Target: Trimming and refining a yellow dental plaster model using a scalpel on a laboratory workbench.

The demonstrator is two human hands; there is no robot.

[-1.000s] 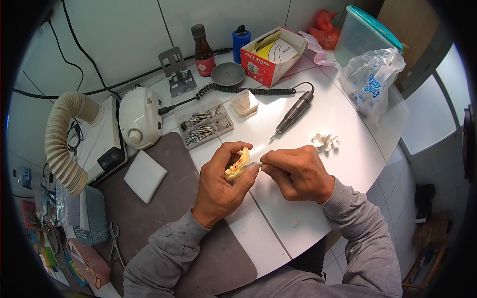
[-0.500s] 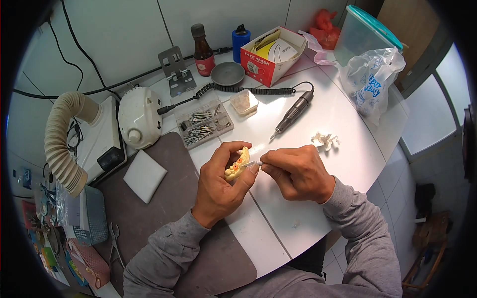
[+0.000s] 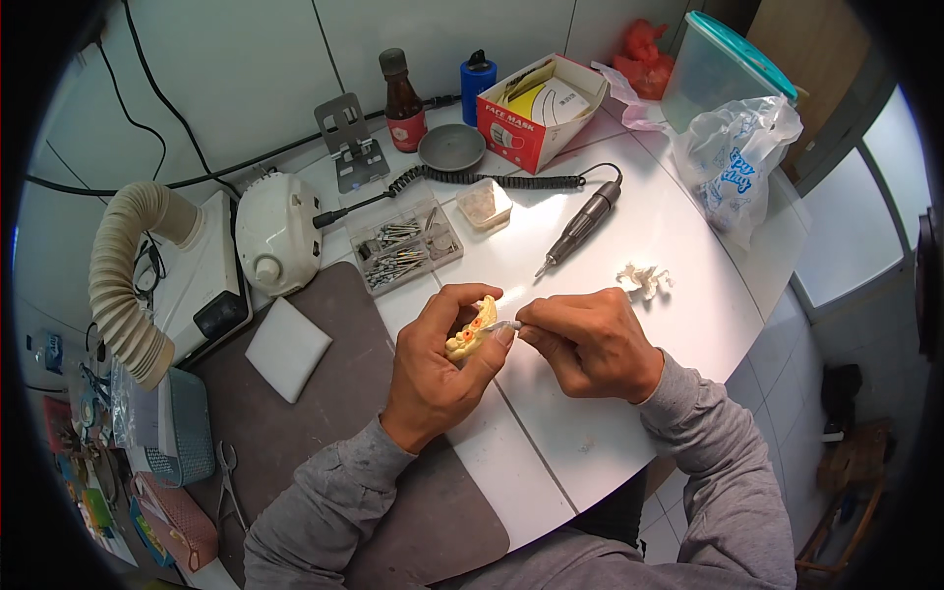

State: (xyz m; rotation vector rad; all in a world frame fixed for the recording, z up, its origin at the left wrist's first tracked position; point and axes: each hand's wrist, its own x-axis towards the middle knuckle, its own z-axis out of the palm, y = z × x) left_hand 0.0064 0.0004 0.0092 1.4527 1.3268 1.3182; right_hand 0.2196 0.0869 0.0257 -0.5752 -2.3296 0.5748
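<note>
Just left of the table's middle, my left hand grips a pale yellow dental cast, a curved row of teeth with small orange-red marks on it. Its fingers wrap the far side, and the thumb presses along the near side. In my right hand, a slim dental hand tool is pinched between thumb and fingers. The tool's thin tip reaches the cast beside my left thumb; whether it touches is too small to tell. Most of the tool's handle is hidden inside my right fist.
A dark handpiece on a coiled cord lies beyond my hands, near crumpled tissue. A clear bur box stands by the white control unit. Leftward are a white foam block, a ribbed hose and pliers.
Both hands keep nearly the same place and hold. The cast has shifted or tilted very slightly in my left hand.
</note>
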